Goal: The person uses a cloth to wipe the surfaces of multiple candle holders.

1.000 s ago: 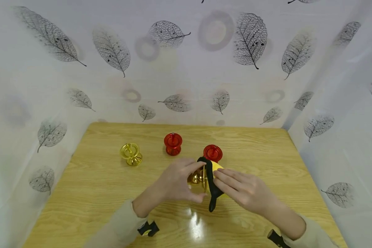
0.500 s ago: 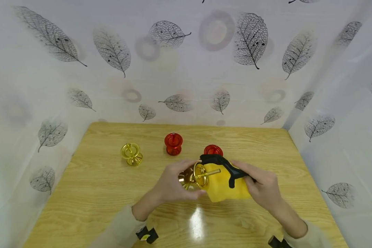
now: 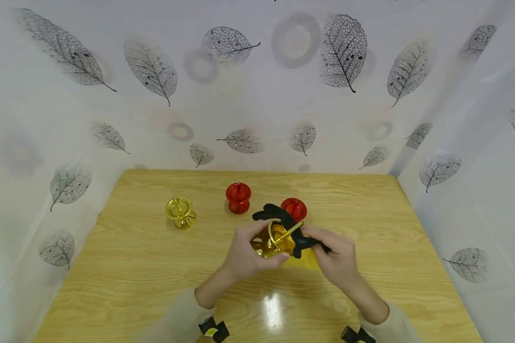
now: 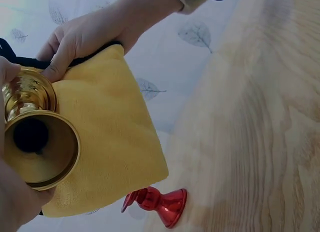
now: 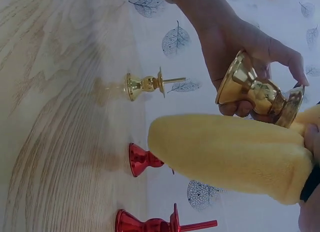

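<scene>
My left hand (image 3: 245,253) holds a gold candle holder (image 5: 260,94) by its stem and rim, tilted over above the table. Its dish and spike point up to the right in the head view; the hollow base (image 4: 57,147) faces the left wrist camera. My right hand (image 3: 338,259) pinches a yellow cloth (image 4: 112,127) with a black edge (image 3: 285,216) between thumb and fingers. The cloth lies against the dish, behind and below it, and its black edge bunches beside the spike. Some of the left fingers are hidden behind the holder and cloth.
Two red candle holders (image 3: 238,197) (image 3: 293,209) stand upright on the wooden table (image 3: 154,267), the right one close behind the cloth. Another gold candle holder (image 3: 181,213) stands at the left. A leaf-patterned curtain (image 3: 257,95) encloses the back and sides.
The right hand first pressed the cloth to the dish, then drew it rightward, baring the spike. Now it has come back left, and the black edge bunches up behind the dish.
</scene>
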`<state>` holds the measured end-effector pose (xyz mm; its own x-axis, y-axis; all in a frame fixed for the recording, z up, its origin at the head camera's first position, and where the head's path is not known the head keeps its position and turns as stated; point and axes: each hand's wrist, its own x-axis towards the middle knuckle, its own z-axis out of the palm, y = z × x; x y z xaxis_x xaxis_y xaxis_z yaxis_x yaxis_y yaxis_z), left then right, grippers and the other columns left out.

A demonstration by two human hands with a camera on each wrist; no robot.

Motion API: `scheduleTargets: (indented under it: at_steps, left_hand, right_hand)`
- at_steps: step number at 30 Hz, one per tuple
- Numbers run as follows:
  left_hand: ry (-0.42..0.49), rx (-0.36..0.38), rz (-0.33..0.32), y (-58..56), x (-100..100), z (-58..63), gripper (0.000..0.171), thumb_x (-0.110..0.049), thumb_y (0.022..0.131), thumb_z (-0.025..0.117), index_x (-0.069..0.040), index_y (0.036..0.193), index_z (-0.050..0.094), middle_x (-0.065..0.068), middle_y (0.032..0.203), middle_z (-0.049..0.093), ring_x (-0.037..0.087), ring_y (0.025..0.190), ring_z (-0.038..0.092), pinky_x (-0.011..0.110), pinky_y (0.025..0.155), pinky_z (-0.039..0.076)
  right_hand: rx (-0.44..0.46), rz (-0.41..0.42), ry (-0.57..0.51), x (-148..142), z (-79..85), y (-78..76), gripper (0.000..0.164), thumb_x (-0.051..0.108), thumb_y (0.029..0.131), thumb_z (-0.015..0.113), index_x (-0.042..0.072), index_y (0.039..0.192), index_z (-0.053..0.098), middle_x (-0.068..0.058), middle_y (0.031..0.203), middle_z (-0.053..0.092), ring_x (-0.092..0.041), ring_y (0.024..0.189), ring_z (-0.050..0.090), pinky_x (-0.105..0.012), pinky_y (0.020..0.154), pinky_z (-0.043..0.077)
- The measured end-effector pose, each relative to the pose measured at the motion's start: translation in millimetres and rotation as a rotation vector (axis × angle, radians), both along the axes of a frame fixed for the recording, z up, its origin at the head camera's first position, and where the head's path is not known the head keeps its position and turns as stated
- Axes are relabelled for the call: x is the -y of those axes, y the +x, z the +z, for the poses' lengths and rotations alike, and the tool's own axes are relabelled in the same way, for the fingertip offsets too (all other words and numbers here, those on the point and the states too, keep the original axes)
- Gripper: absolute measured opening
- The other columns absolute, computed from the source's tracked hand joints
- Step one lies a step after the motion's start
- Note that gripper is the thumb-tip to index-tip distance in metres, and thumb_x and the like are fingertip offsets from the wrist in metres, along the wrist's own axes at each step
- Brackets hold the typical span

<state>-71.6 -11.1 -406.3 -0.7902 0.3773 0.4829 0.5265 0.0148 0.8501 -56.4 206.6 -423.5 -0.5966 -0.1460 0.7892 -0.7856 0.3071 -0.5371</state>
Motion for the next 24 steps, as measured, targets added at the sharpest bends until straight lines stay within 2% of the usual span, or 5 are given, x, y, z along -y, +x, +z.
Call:
scheduleTargets:
  at_steps: [3,7,15,18,24]
  left_hand:
    - [0.008,0.041,-0.01,-0.7,-0.2,-4.2,0.053,-0.008,0.068,0.079,0.0,0.117,0.064,0.015,0.092,0.071,0.009,0.068,0.063,0.028,0.054,0.056]
    - [-0.016,0.038,0.023,-6.7,-0.4,-17.7,0.056,-0.011,0.068,0.081,-0.009,0.121,0.064,0.007,0.092,0.071,0.006,0.069,0.06,0.025,0.055,0.055]
    - [-0.191,-0.272,0.148,-17.5,-4.2,-29.0,0.063,-0.028,0.065,0.086,-0.008,0.12,0.064,-0.001,0.098,0.069,0.002,0.07,0.057,0.008,0.059,0.048]
    - [-0.235,-0.329,0.182,-19.3,-4.2,-29.1,0.064,-0.03,0.064,0.086,-0.006,0.119,0.064,0.0,0.1,0.07,0.003,0.072,0.057,0.007,0.061,0.047]
    - [-0.211,-0.266,0.135,-20.0,-1.9,-28.6,0.064,-0.028,0.063,0.088,-0.008,0.119,0.065,-0.001,0.094,0.07,0.005,0.071,0.057,0.009,0.06,0.048]
  right_hand:
    - [-0.043,0.107,0.027,3.5,0.4,-4.3,0.027,-0.015,0.086,0.056,-0.002,0.101,0.073,-0.016,0.104,0.074,-0.011,0.108,0.069,-0.019,0.088,0.055]
    - [-0.015,0.122,0.067,6.8,2.0,-1.8,0.021,-0.01,0.089,0.059,-0.001,0.103,0.073,-0.017,0.105,0.074,-0.011,0.109,0.068,-0.02,0.088,0.055]
    - [0.322,0.002,0.133,12.6,12.1,13.0,0.027,-0.014,0.079,0.068,0.001,0.101,0.074,-0.019,0.094,0.075,0.0,0.082,0.069,-0.014,0.07,0.057]
    - [0.388,-0.015,0.137,13.9,16.8,15.4,0.025,-0.01,0.08,0.07,0.002,0.101,0.075,-0.017,0.095,0.075,-0.002,0.075,0.068,-0.015,0.066,0.056]
    - [0.322,0.069,0.156,9.3,12.2,12.7,0.032,-0.016,0.079,0.067,0.003,0.103,0.074,-0.017,0.101,0.075,-0.01,0.093,0.072,-0.019,0.077,0.057]
